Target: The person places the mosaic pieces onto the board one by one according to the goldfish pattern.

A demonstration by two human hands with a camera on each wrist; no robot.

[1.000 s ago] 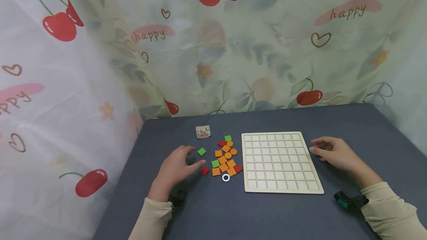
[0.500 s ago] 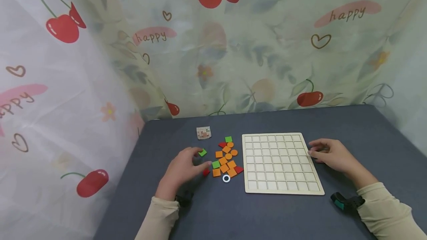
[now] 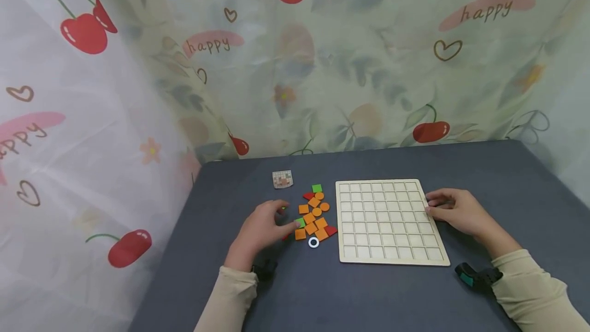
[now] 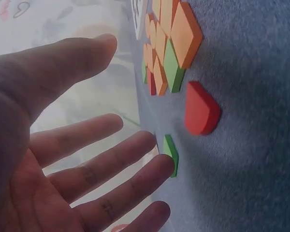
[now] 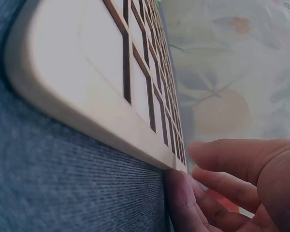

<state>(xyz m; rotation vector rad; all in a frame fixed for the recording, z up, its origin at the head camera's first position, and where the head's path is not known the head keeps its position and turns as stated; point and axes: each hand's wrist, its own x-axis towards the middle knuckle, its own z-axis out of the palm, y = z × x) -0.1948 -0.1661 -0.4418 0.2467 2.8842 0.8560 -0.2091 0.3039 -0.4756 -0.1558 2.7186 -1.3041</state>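
Left hand (image 3: 260, 227): released, fingers extended near the green tile (image 4: 168, 146); contact cannot be determined. Orange tiles (image 3: 300, 234): lower centre of the head frame. Board (image 3: 391, 222): lower right of the same frame, beside the tiles. Right hand (image 3: 461, 211): grasping nothing, fingertips (image 5: 180, 187) against the board's right edge.

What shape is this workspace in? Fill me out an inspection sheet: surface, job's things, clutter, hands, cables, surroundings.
Surface: dark table.
Job's things: gridded board, no pieces seen in its cells; to its left, loose orange pieces, green pieces, red pieces, a white ring and a small printed card.
Clutter: nothing seen beyond those.
Hands: left hand near the loose pieces, fingers extended, nothing held; contact with the nearest green one unclear. Right hand at the board's right edge.
Cables: nothing seen.
Surroundings: sheet printed with cherries, hearts and "happy".
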